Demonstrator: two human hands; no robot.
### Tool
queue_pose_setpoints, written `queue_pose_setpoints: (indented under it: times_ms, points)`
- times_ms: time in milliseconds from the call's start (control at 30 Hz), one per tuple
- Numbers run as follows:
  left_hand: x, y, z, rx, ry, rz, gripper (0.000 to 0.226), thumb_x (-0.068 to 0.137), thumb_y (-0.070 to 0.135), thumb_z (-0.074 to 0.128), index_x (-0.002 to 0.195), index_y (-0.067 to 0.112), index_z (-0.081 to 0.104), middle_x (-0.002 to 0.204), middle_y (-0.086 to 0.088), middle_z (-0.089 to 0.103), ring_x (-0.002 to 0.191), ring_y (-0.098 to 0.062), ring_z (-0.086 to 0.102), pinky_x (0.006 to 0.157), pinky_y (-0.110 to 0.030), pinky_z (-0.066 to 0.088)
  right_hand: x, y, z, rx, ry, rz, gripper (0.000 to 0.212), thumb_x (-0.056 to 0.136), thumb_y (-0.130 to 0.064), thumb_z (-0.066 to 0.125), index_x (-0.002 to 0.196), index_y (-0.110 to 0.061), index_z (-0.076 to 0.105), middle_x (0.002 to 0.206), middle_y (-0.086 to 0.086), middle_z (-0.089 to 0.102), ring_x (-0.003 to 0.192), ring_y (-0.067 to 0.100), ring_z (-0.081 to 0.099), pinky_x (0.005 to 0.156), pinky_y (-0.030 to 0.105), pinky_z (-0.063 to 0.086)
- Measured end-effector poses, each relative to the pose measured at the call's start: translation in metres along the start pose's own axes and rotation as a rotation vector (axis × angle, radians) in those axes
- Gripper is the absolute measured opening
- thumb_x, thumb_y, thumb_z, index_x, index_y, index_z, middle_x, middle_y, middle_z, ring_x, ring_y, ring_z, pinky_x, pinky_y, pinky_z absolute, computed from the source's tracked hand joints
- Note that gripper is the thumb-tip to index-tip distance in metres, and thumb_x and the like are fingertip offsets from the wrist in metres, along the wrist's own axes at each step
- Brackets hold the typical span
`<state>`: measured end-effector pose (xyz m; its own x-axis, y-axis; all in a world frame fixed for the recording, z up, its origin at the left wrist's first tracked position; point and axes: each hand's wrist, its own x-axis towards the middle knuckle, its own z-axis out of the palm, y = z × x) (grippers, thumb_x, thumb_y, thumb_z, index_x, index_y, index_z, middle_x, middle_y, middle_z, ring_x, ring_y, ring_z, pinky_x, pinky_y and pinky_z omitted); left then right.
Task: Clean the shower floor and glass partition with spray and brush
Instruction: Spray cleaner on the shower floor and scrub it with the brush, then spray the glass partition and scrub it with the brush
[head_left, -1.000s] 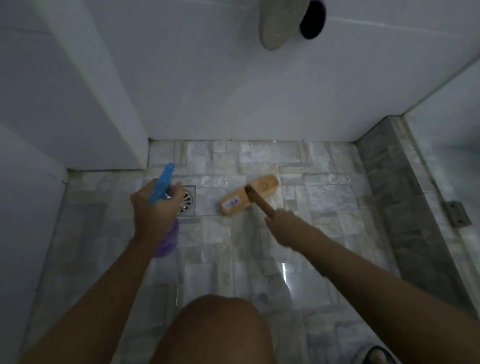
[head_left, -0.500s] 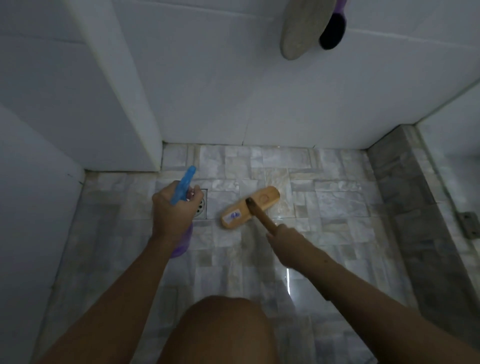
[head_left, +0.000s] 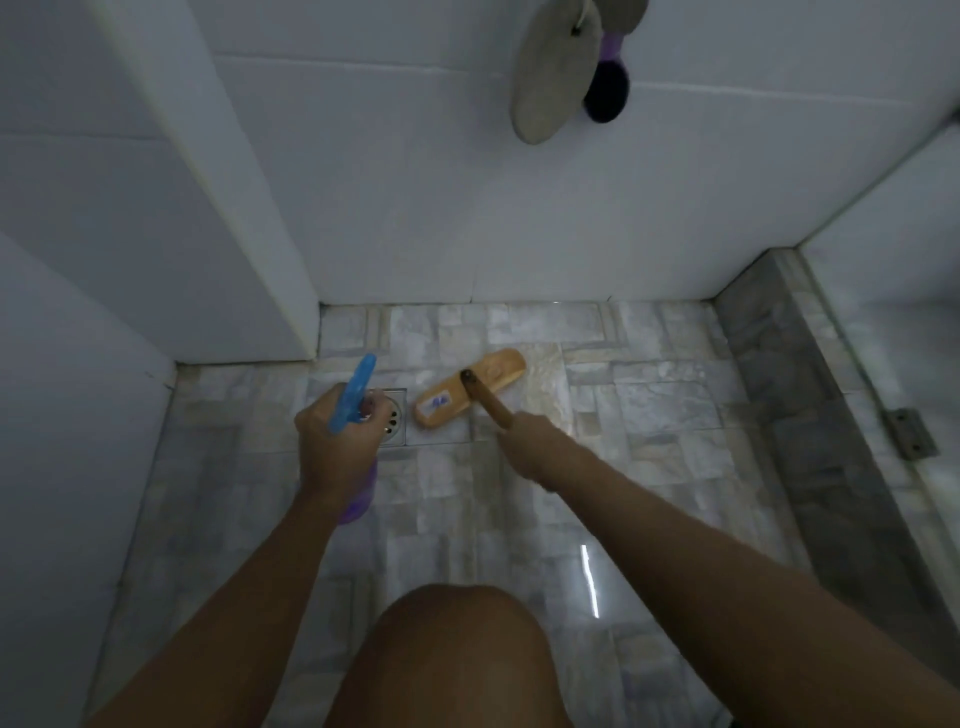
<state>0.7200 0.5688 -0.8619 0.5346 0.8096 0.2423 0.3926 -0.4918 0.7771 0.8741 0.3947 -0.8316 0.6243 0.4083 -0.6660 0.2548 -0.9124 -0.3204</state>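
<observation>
My left hand (head_left: 332, 441) grips a spray bottle (head_left: 354, 395) with a blue trigger head and a purple body, held over the marble shower floor (head_left: 649, 415) beside the square metal drain (head_left: 396, 423). My right hand (head_left: 530, 447) is closed on the wooden handle of a scrub brush (head_left: 467, 389). The brush's tan wooden head lies flat on the floor tiles just right of the drain. The glass partition (head_left: 893, 322) stands along the right side above a grey stone kerb (head_left: 795, 415).
White tiled walls close the shower at the back and left, with a projecting corner (head_left: 249, 218). A pale oval pad (head_left: 550, 78) and a dark purple brush (head_left: 607, 91) hang on the back wall. A metal hinge (head_left: 911, 434) sits at the right. My knee (head_left: 452, 660) is at the bottom.
The camera has tilted so the floor sits lower in view. The brush head has slid slightly away toward the back wall. Both hands keep their grips.
</observation>
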Motion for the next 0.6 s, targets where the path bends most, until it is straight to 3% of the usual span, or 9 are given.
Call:
queue_pose_setpoints:
  times_ms: [200, 400, 500, 600]
  points:
    - [-0.014, 0.016, 0.004, -0.006, -0.05, 0.032, 0.022, 0.083, 0.007, 0.072, 0.067, 0.01, 0.057, 0.056, -0.004, 0.052, 0.047, -0.022, 0.05, 0.047, -0.036, 0.044, -0.046, 0.09, 0.025, 0.026, 0.209, -0.003, 0.035, 0.102, -0.046, 0.043, 0.106, -0.013, 0.054, 0.09, 0.003, 0.062, 0.081, 0.022, 0.065, 0.07, 0.036, 0.053]
    - [-0.036, 0.045, 0.017, -0.025, -0.149, 0.013, 0.023, 0.082, 0.011, 0.076, 0.068, 0.012, 0.057, 0.061, -0.001, 0.055, 0.053, -0.021, 0.054, 0.053, -0.039, 0.05, -0.049, 0.122, 0.028, 0.047, 0.25, 0.023, 0.037, 0.102, -0.047, 0.041, 0.109, -0.013, 0.052, 0.096, 0.007, 0.066, 0.087, 0.026, 0.066, 0.068, 0.034, 0.049]
    - [-0.042, 0.079, 0.019, 0.004, -0.144, 0.081, 0.021, 0.081, 0.007, 0.079, 0.069, 0.008, 0.061, 0.061, -0.001, 0.058, 0.052, -0.018, 0.057, 0.054, -0.032, 0.05, -0.047, 0.13, 0.026, 0.125, 0.221, 0.051, 0.038, 0.102, -0.048, 0.04, 0.107, -0.014, 0.055, 0.095, 0.006, 0.066, 0.083, 0.024, 0.066, 0.076, 0.04, 0.055]
    - [-0.039, 0.117, 0.017, -0.001, -0.133, 0.076, 0.021, 0.082, 0.007, 0.079, 0.07, 0.007, 0.062, 0.06, -0.001, 0.058, 0.049, -0.012, 0.055, 0.052, -0.02, 0.048, -0.052, 0.136, 0.014, 0.142, 0.201, 0.046, 0.038, 0.101, -0.049, 0.041, 0.105, -0.014, 0.055, 0.092, 0.005, 0.065, 0.081, 0.023, 0.066, 0.072, 0.038, 0.055]
